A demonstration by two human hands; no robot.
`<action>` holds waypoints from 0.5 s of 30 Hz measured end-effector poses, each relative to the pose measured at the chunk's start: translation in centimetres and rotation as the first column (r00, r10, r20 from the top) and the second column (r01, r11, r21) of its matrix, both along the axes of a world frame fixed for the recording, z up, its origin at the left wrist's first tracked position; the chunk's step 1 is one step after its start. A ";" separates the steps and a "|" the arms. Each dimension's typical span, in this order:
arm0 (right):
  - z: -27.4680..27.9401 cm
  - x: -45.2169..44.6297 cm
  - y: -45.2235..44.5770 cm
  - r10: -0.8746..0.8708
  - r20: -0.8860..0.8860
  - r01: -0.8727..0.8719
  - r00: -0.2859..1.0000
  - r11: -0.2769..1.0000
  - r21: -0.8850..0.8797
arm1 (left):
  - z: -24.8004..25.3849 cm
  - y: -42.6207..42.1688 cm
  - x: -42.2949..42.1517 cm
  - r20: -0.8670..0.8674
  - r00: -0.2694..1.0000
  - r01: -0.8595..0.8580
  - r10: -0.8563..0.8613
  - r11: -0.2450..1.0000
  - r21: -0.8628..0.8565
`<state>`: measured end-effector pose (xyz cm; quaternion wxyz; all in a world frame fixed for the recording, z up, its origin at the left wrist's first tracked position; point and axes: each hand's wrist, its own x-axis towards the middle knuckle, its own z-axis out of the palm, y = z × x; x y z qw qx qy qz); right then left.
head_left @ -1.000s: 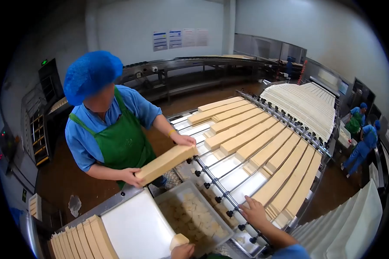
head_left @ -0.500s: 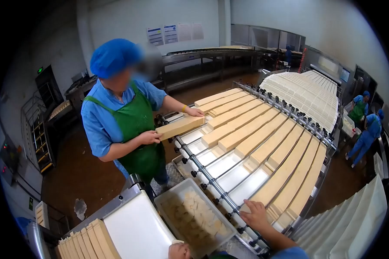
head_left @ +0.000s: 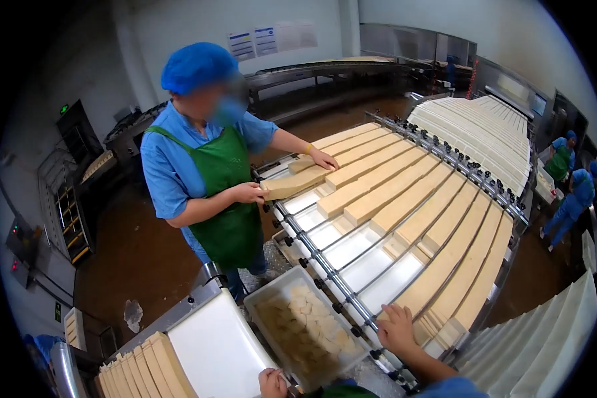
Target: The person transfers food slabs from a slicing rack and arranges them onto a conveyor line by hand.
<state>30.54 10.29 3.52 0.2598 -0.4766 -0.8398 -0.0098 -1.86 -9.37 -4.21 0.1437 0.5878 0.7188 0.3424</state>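
Observation:
Long, flat, tan slabs lie side by side between metal guide rods on a white conveyor. My right hand rests on the near end of one slab, fingers spread and palm down. Low at the bottom edge, my left hand is curled beside a white board; a small dark thing shows by its fingers, too unclear to name. Across the conveyor, a co-worker in a green apron grips another tan slab with both hands, its inner end among the other slabs.
A pale bin of broken tan pieces stands between the white board and the conveyor. More slabs sit in a row at lower left. A roller bar with black knobs crosses the conveyor's near end. Stacked white sheets rise at right.
The co-worker's slab has moved inward and lower onto the conveyor, and the co-worker leans further over it. My right hand stays at the slab end; the whole view has shifted slightly.

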 end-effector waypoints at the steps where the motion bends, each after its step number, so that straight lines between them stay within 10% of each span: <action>1: 0.0 -0.4 -0.1 0.010 0.000 -0.010 1.000 1.000 0.003 | 2.0 0.0 0.3 0.000 1.000 -0.010 0.010 1.000 0.003; 4: -0.2 -3.0 -0.3 0.059 -0.162 -0.061 0.985 0.998 -0.006 | 4.7 -0.4 -0.7 0.104 0.979 -0.151 0.178 0.962 -0.226; 6: 0.2 -5.3 -0.9 0.102 -0.223 -0.121 0.969 0.990 -0.075 | -1.3 -3.4 -3.7 0.050 0.954 -0.299 0.295 0.949 0.105; 7: -0.3 -6.5 -1.1 0.114 -0.233 -0.138 0.966 0.986 -0.089 | 2.1 -3.9 -3.9 0.003 0.949 -0.314 0.315 0.947 -0.065; 8: -0.7 -7.8 -1.0 0.165 -0.231 -0.194 0.959 0.975 -0.110 | -0.3 -4.2 -5.3 -0.076 0.886 -0.425 0.458 0.866 0.263; 11: -1.7 -11.7 -1.7 0.293 -0.019 -0.290 0.956 0.934 -0.208 | 1.0 -8.0 -8.4 -0.025 0.729 -0.681 0.684 0.728 0.079; 15: -2.2 -18.8 -2.8 0.408 -0.253 -0.476 0.877 0.813 -0.335 | -0.9 -13.6 -12.8 -0.279 0.240 -0.959 0.930 0.181 -0.220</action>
